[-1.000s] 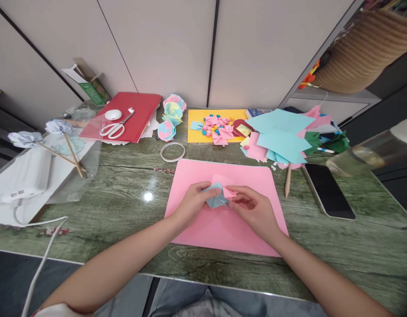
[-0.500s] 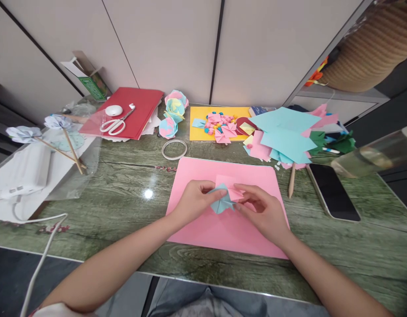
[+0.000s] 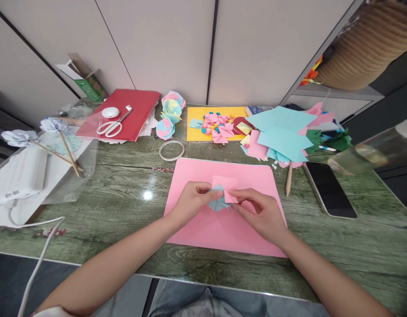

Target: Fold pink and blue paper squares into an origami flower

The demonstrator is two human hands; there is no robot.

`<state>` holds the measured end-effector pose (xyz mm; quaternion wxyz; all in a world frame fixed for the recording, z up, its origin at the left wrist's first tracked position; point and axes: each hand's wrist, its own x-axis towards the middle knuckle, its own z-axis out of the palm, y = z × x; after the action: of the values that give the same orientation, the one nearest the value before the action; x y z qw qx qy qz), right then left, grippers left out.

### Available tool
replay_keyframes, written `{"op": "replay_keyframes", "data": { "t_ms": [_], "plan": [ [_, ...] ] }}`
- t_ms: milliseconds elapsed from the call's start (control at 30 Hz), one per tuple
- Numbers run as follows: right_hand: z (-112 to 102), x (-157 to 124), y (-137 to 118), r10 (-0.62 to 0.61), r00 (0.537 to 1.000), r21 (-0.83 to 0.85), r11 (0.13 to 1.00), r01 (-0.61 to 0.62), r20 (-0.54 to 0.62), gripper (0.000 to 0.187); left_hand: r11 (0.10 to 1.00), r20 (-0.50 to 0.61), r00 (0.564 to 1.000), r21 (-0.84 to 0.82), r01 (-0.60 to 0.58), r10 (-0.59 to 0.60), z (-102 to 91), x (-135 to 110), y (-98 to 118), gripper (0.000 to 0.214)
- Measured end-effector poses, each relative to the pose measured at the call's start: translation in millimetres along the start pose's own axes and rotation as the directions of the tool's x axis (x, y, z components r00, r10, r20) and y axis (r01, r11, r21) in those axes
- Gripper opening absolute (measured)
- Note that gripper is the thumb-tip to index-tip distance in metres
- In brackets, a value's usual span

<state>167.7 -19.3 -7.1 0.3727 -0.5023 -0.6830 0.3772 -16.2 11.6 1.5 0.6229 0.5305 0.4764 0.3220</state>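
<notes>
Above a pink paper sheet point(image 3: 203, 229), both hands meet at small folded papers. My left hand point(image 3: 193, 200) pinches a light-blue folded paper point(image 3: 217, 205) between thumb and fingers. My right hand point(image 3: 261, 215) has its fingertips closed on the right edge of a pink folded paper point(image 3: 227, 182), which rests against the blue one. Whether the two papers are joined cannot be made out. The fingers partly hide both pieces.
Behind the sheet are a tape roll point(image 3: 171, 150), paper balls point(image 3: 170, 115) and a yellow sheet point(image 3: 193, 134) bearing small folded pieces. Scissors point(image 3: 113, 125) lie on red paper point(image 3: 137, 101) at left. Blue paper cutouts point(image 3: 283, 132), a phone point(image 3: 331, 189) and a bottle point(image 3: 362, 156) stand right.
The pink folded paper has shifted slightly against the light-blue one, and its right flap sits flatter under the right fingers. Both hands keep their grips. The camera view has moved a little.
</notes>
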Motion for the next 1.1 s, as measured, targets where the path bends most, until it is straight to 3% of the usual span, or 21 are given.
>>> {"op": "replay_keyframes", "data": {
  "t_ms": [100,233,500,833,967,1100],
  "plan": [
    [-3,0,0,-0.007,0.999,0.048,0.999,0.005,0.034,0.027,1.0,-0.011,1.0,0.014,-0.014,0.014,0.5,0,-1,0.033],
    [-8,4,-4,-0.007,0.993,0.236,0.972,-0.02,0.117,0.023,0.999,-0.029,0.999,0.042,-0.022,0.023,1.8,0,-3,0.034],
    [1,8,-5,0.158,0.985,0.298,0.939,-0.17,0.065,0.024,0.997,-0.03,0.999,0.068,-0.034,0.036,4.9,2,-8,0.033],
    [5,1,-5,0.142,0.982,0.006,0.99,-0.142,-0.122,0.021,0.997,-0.061,0.997,0.071,-0.035,0.04,9.6,0,-11,0.035],
    [6,7,0,0.221,0.974,0.218,0.954,-0.204,-0.055,0.025,0.996,-0.069,0.997,0.077,-0.039,0.045,10.2,0,-11,0.035],
    [6,11,3,0.306,0.945,0.53,0.786,-0.32,0.116,0.047,0.995,-0.053,0.997,0.079,-0.053,0.057,10.0,0,-10,0.036]
  ]
}}
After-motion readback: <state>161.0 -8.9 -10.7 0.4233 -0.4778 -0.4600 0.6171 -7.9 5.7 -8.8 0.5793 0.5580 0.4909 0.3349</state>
